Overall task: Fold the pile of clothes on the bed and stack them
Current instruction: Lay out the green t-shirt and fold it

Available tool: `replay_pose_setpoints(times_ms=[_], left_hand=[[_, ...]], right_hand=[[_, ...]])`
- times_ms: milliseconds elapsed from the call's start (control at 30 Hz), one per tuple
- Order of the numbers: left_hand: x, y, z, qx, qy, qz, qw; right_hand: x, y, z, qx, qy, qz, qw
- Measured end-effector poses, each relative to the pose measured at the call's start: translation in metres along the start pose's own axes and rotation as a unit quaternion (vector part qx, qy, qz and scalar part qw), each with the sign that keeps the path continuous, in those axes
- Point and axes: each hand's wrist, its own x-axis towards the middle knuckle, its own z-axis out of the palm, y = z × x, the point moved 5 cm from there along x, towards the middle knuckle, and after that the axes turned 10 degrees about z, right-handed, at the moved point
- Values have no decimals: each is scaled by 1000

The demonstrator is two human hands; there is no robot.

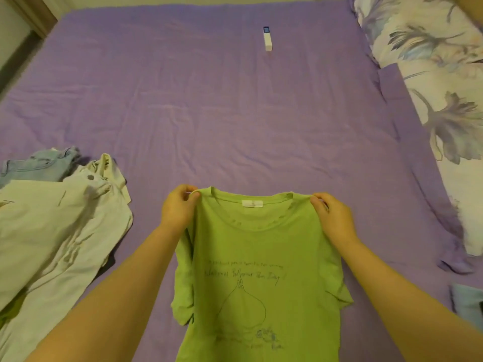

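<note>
A green T-shirt (258,273) with a line drawing and handwriting on its front hangs spread out in front of me, over the near edge of the purple bed (209,105). My left hand (177,207) pinches its left shoulder and my right hand (332,218) pinches its right shoulder, holding the neckline taut. Both short sleeves droop at the sides. To my left lies the pile of clothes: cream-coloured trousers (52,231) with blue jeans (39,165) behind them.
A small white box (268,40) lies far back on the sheet. A floral duvet (444,87) runs along the right side of the bed. A light blue cloth (467,301) shows at the right edge.
</note>
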Motion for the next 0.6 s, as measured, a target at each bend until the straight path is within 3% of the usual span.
replay_pose_setpoints(times_ms=[200, 333, 467, 600], left_hand=[[68, -13, 10, -15, 36, 0, 999], [84, -30, 45, 142, -23, -9, 990], [64, -14, 104, 264, -82, 162, 947], [21, 15, 178, 193, -205, 264, 923]], right_hand=[[55, -24, 15, 28, 24, -23, 999], [76, -9, 53, 23, -64, 9, 998], [75, 38, 76, 49, -131, 87, 986], [64, 93, 61, 31, -102, 142, 984]])
